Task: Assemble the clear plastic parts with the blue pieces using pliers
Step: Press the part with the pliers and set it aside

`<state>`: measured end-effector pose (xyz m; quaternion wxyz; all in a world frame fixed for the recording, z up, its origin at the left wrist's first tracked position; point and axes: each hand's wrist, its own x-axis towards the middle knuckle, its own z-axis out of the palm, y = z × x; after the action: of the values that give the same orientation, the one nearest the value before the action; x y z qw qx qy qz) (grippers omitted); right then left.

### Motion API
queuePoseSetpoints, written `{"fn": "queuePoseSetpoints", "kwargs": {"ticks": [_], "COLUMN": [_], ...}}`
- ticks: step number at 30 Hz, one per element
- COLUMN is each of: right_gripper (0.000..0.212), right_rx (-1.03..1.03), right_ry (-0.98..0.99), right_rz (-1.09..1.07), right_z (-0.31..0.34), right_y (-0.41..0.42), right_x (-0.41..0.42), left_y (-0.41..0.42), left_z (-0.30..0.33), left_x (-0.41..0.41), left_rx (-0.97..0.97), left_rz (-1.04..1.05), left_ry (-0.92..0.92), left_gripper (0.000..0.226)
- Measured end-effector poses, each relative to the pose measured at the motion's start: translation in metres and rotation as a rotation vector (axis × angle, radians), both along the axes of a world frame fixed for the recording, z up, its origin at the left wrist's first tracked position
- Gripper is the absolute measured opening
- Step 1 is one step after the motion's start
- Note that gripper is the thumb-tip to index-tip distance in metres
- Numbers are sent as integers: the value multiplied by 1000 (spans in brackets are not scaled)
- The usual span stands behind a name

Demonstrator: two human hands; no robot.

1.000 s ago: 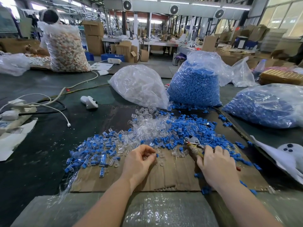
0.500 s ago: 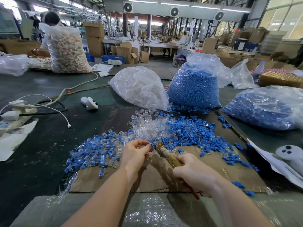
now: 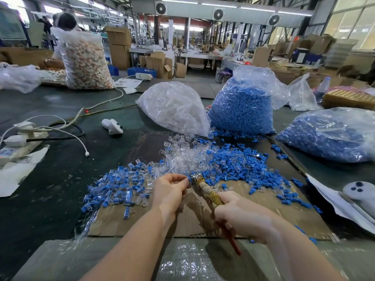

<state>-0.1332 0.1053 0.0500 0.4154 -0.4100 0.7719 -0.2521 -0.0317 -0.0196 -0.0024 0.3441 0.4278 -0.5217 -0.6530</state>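
Observation:
My left hand (image 3: 170, 190) pinches a small clear plastic part with a blue piece (image 3: 189, 179) at its fingertips. My right hand (image 3: 241, 216) grips the handles of the pliers (image 3: 207, 192), whose jaws meet that part. A heap of loose clear parts (image 3: 182, 157) lies just beyond on the cardboard sheet (image 3: 198, 220). Loose blue pieces (image 3: 243, 165) spread to the right of it. Joined clear-and-blue pieces (image 3: 119, 185) are piled to the left.
Behind the heaps stand a bag of clear parts (image 3: 174, 108) and two bags of blue pieces (image 3: 241, 110) (image 3: 332, 134). A white controller (image 3: 112, 126) and a power strip with cables (image 3: 22, 138) lie left. Another controller (image 3: 359, 191) rests on paper at right.
My right hand brought the pliers leftward from the blue pile to my left hand's fingertips. My left hand lifted slightly with the part. The camera view shifted a little.

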Motion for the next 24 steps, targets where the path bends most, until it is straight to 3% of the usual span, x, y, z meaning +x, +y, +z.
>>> {"fn": "queuePoseSetpoints", "kwargs": {"ticks": [24], "right_gripper": [9], "right_rx": [-3], "right_ry": [66], "right_rz": [50], "right_z": [9], "right_y": [1], "right_x": [2], "left_y": [0], "left_z": [-3], "left_x": [-5], "left_rx": [39], "left_rz": [6], "left_ry": [10], "left_gripper": [6]}}
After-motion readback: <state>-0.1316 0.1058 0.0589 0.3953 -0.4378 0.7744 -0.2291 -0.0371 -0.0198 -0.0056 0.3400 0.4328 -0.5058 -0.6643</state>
